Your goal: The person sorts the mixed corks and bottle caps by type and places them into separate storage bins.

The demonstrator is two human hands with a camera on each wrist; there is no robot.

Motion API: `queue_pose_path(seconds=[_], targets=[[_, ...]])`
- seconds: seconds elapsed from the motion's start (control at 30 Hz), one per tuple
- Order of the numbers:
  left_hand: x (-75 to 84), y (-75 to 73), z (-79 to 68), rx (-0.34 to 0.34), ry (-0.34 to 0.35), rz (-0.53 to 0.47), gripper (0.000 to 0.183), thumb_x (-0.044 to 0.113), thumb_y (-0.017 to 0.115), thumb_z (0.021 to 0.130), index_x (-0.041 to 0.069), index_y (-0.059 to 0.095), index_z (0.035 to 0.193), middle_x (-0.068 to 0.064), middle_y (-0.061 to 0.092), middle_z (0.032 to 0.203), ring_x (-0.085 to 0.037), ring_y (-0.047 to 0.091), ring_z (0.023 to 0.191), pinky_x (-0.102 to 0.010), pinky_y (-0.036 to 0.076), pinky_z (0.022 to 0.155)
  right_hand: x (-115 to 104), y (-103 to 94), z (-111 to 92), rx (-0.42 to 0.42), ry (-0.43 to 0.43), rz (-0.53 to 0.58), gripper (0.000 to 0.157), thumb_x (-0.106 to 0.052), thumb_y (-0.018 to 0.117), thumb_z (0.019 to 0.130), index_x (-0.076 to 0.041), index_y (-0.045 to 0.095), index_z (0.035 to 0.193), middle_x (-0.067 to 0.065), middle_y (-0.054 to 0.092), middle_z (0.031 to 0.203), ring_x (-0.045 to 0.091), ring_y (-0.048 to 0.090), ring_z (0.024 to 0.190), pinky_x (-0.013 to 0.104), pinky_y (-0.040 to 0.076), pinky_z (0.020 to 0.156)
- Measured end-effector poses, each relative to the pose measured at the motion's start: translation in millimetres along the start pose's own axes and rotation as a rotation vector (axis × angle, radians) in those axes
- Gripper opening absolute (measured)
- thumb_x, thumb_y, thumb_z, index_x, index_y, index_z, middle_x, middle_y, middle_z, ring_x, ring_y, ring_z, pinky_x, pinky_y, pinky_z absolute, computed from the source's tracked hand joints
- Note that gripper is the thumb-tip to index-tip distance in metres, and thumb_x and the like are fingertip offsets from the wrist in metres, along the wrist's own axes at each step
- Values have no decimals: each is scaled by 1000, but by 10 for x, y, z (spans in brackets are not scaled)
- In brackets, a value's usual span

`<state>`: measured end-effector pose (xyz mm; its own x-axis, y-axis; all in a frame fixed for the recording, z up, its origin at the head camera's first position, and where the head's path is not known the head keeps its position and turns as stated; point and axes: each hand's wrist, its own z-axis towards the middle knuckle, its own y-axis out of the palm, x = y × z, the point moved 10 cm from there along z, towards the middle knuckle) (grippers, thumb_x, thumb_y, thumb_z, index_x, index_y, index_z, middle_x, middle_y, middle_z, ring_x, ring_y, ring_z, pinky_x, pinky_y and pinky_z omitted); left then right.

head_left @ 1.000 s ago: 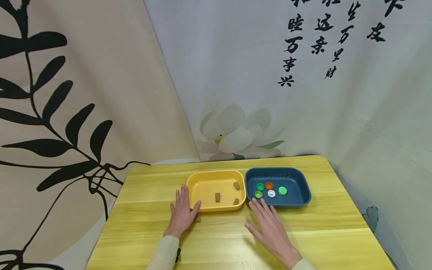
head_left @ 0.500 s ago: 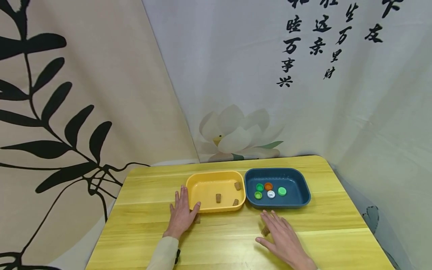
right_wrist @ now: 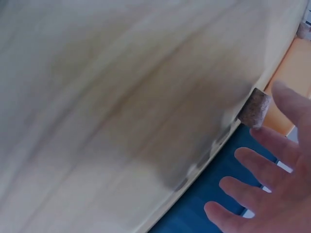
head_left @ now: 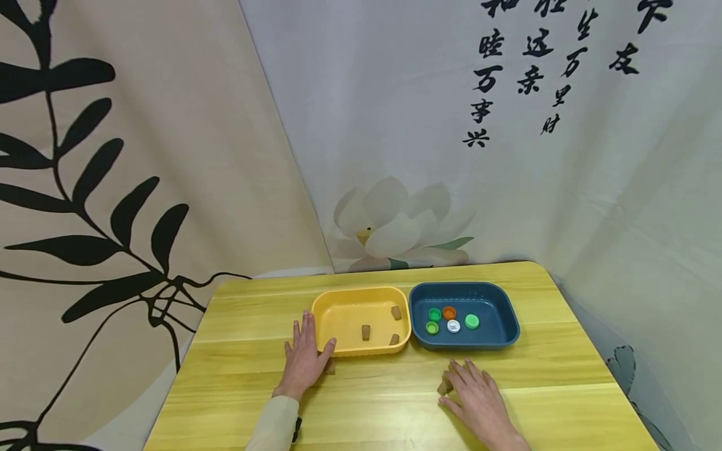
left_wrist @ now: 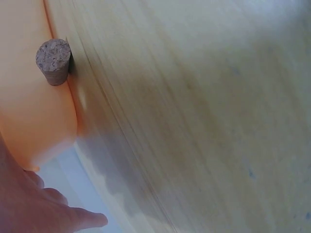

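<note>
My left hand (head_left: 305,361) lies with straight fingers along the left wall of the yellow tray (head_left: 338,315). A cork stopper (left_wrist: 53,60) stands on the table by the tray's front wall, close to that thumb. In front of the blue tray (head_left: 491,322), my right hand (head_left: 478,404) hovers low over the table with spread fingers. Another cork stopper (head_left: 445,385) sits between its thumb and index finger. In the right wrist view this cork (right_wrist: 254,108) is near the index fingertip; whether they touch I cannot tell.
Inside the yellow tray lie several corks, one of them a cork stopper (head_left: 366,332) near the middle. The blue tray holds several bottle caps, among them an orange cap (head_left: 449,312) and a white cap (head_left: 454,326). The wooden table (head_left: 372,407) meets fabric-covered walls behind.
My right hand has moved back from the blue tray's front edge and to the right, uncovering the cork stopper. Its fingers have come closer around that cork. The left hand stays put.
</note>
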<state>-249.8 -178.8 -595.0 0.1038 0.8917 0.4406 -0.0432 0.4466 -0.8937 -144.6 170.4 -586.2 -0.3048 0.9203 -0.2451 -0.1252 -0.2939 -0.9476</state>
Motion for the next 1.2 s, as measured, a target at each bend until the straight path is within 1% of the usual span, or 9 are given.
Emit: queue_pose_path(seconds=[0.17, 0.3, 0.4, 0.5, 0.63, 0.73, 0.83, 0.97, 1.2], targets=[[0, 6, -5, -10, -8, -8, 91, 67, 35, 95, 6, 5, 156, -5, -2, 162, -36, 1, 146, -74, 12, 103, -21, -18, -5, 39, -41, -28, 42, -38, 82, 74, -17, 68, 108, 9, 60, 130, 40, 50, 123, 64, 40, 92], [6, 5, -4, -14, -7, -8, 92, 68, 33, 94, 6, 5, 156, -5, -2, 162, -36, 2, 146, -73, 12, 104, -20, -24, 3, 56, -49, -29, 38, -34, 84, 73, -18, 68, 104, 8, 61, 127, 40, 51, 121, 64, 41, 91], [8, -3, -6, -12, -7, -7, 92, 69, 32, 94, 6, 5, 155, -6, -2, 162, -36, 2, 146, -73, 12, 104, -10, -7, 7, 45, -34, -21, 38, -36, 83, 73, -19, 68, 103, 8, 61, 128, 40, 51, 122, 64, 40, 92], [8, -11, -9, -12, -7, -4, 92, 69, 32, 94, 5, 5, 155, -6, -2, 162, -37, 2, 146, -73, 13, 103, 4, 18, 11, 24, -5, -4, 39, -43, 82, 72, -22, 67, 102, 9, 59, 131, 41, 49, 124, 65, 38, 93], [8, -9, -11, -12, -5, -2, 92, 68, 32, 95, 5, 5, 155, -7, -2, 162, -38, 2, 145, -74, 12, 103, 15, 56, 22, -15, 35, 6, 28, -49, 78, 75, -29, 62, 85, 10, 57, 133, 44, 46, 126, 67, 35, 94], [7, -3, -11, -13, -5, -5, 92, 68, 32, 95, 5, 5, 155, -7, -2, 162, -38, 2, 146, -74, 12, 103, 5, 61, 35, -22, 43, -16, 23, -46, 76, 79, -28, 61, 80, 10, 58, 132, 43, 46, 126, 67, 35, 94], [3, -5, -7, -10, -4, -10, 92, 68, 33, 95, 5, 5, 155, -7, -2, 162, -37, 1, 146, -74, 12, 103, -19, 35, 45, -3, 34, -38, 23, -41, 77, 79, -22, 66, 88, 8, 59, 131, 41, 47, 126, 65, 36, 96], [1, -10, -11, -8, -5, -13, 92, 68, 33, 94, 5, 5, 155, -8, 0, 162, -35, 0, 146, -74, 12, 103, -70, -31, 52, 41, 9, -32, 35, -41, 80, 75, -18, 70, 99, 6, 60, 130, 39, 48, 126, 63, 37, 97], [8, -2, -6, -4, -3, -11, 92, 68, 33, 94, 5, 5, 156, -9, 1, 162, -36, 1, 146, -75, 13, 102, -253, -222, 96, 179, -89, 20, 33, -39, 75, 78, -17, 71, 102, 7, 62, 127, 38, 51, 124, 61, 38, 97]])
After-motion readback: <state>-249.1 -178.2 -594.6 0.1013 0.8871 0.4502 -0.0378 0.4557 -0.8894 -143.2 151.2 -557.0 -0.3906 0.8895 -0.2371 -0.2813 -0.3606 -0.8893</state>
